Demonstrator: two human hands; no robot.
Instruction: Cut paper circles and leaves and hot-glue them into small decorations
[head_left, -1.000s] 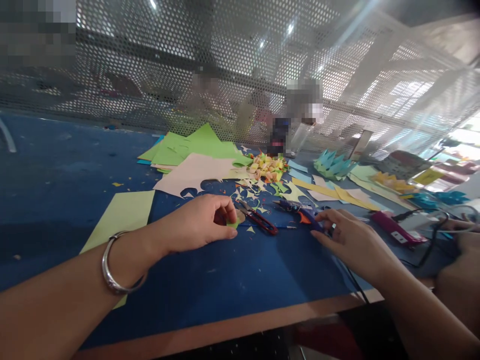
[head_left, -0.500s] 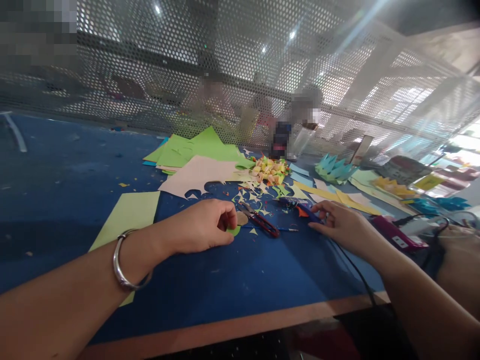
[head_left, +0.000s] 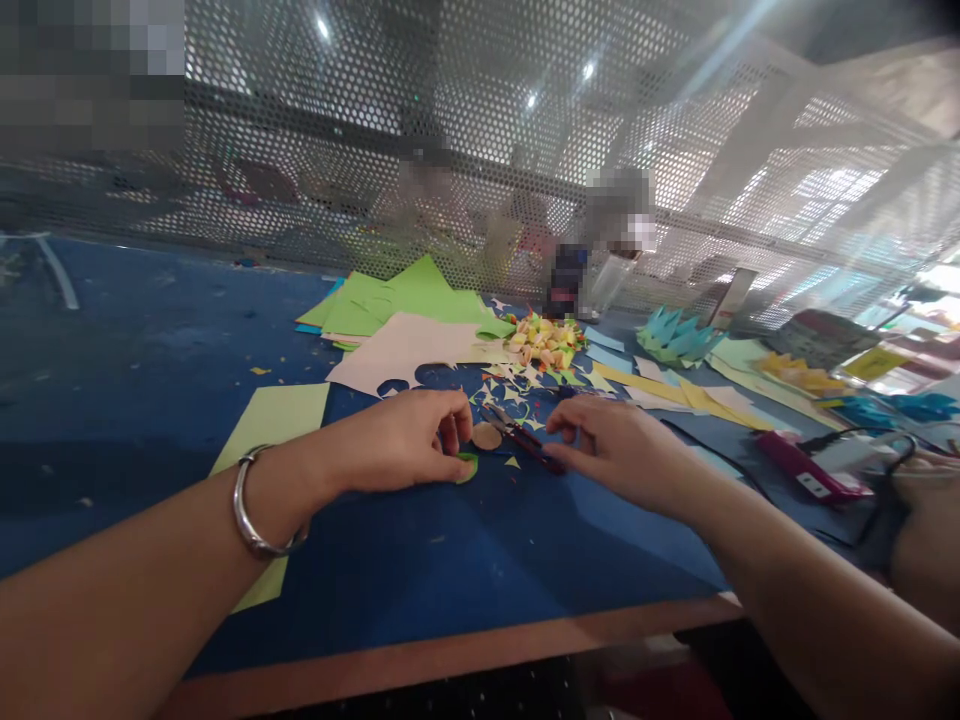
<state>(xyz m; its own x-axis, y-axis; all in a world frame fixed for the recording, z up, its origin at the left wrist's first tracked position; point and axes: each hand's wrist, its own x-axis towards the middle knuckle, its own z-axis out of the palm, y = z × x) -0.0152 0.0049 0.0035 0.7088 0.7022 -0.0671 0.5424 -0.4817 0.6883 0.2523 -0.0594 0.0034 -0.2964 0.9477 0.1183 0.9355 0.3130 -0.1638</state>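
Observation:
My left hand, with a silver bangle at the wrist, has its fingers curled and its thumb on a small round piece of green paper. A beige paper disc lies just beyond the fingertips. My right hand hovers with fingers bent and apart beside the dark red handles of small scissors, whose blades point up and left toward the disc. A blue tool lies partly hidden behind my right hand. Paper scraps are scattered past the scissors.
Behind the scraps is a heap of small folded paper pieces. Green sheets and a cut beige sheet are stacked left of it. A yellow-green sheet lies under my left forearm. A magenta power strip with cables sits right.
My right hand has let go of the blue corded tool and moved left to the scissors handles. My left hand stays at the green paper, which shows slightly lower.

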